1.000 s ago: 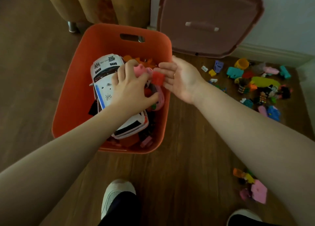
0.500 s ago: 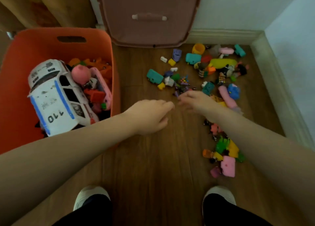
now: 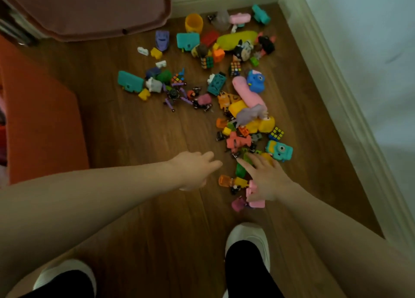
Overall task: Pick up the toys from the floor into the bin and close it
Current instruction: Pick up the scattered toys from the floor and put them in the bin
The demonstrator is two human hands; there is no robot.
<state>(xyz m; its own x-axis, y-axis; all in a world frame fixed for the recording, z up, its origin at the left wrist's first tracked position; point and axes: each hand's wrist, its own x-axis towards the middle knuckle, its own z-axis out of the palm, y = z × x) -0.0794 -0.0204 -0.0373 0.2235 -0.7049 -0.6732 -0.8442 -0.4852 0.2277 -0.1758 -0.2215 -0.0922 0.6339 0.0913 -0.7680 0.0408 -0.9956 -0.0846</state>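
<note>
toys [image 3: 238,138] still litter the floor right of the orange bin [image 3: 42,127]; i've swung from it, left hand [image 3: 194,170] loosely curled and empty, right hand [image 3: 266,178] spread over the nearest cluster.

I read the floor [image 3: 139,127] as wood-grain planks with a soft sheen. The bin [image 3: 45,122] at 9 o'clock looks matt orange plastic; the lid [image 3: 89,12] at 11 o'clock, smooth plastic. The toys [image 3: 224,84] appear glossy plastic.
</note>
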